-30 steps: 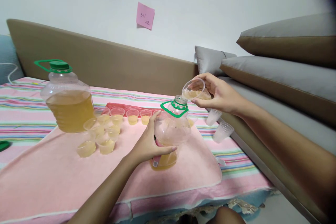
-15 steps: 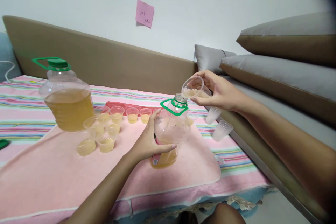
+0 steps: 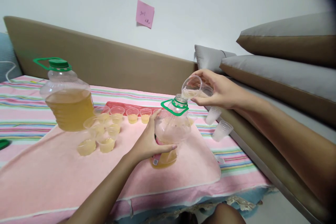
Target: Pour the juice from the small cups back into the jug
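My left hand (image 3: 149, 140) wraps around the side of a clear plastic bottle (image 3: 173, 127) with a green handle ring, an uncapped neck and yellow liquid in its lower part. Between the fingers and thumb of my right hand (image 3: 214, 89) is a clear plastic cup (image 3: 192, 85), tilted over with its rim at the bottle's mouth. Some pale liquid shows along the cup's lower side. Left of the bottle, several clear cups (image 3: 107, 143) of yellow liquid stand grouped on a pink cloth (image 3: 65, 171). A larger capped jug (image 3: 69, 108) of yellow liquid stands behind them.
Two empty-looking cups (image 3: 222, 131) lie tipped on the striped sheet (image 3: 244, 164) at right. A red flat packet (image 3: 112, 105) lies behind the cups. Grey cushions (image 3: 283, 70) are stacked at right, and a brown headboard (image 3: 105, 59) runs along the back. A green cap (image 3: 4, 143) is at far left.
The cup in my right hand has tipped slightly further towards the bottle's mouth, and less liquid shows in it. My left hand keeps its hold on the bottle.
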{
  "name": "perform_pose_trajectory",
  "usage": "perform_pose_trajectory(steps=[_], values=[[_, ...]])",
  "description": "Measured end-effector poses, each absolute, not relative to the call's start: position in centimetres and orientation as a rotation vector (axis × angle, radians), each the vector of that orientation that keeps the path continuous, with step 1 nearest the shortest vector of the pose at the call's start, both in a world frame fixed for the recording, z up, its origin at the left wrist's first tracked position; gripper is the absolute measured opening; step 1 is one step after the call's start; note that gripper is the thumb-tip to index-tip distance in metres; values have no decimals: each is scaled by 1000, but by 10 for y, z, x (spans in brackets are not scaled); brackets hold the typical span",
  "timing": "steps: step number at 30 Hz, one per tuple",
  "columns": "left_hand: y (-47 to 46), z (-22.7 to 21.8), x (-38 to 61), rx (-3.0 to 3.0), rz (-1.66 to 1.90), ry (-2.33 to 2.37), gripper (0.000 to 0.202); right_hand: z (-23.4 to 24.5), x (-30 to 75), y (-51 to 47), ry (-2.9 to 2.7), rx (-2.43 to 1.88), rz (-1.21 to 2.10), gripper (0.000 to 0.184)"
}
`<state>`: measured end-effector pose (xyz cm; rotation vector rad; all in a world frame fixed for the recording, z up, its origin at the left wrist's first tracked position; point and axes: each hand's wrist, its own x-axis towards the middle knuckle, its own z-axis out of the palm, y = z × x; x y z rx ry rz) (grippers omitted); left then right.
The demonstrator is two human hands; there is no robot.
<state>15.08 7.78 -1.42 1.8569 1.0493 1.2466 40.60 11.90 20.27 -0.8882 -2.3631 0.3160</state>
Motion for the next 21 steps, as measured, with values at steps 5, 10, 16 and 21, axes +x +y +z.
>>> perform_pose_trajectory(steps=[5, 10, 16, 21], values=[[78, -15, 150, 1838, 1247, 1043, 139, 205, 405, 119, -2388, -900, 240, 53], [77, -16, 150, 1841, 1229, 1069, 139, 208, 405, 118, -2409, -901, 215, 53], [78, -17, 150, 1854, 1243, 1062, 139, 213, 401, 114, -2420, -922, 186, 53], [79, -17, 150, 1856, 1245, 1058, 140, 220, 399, 113, -2479, -944, 129, 52]])
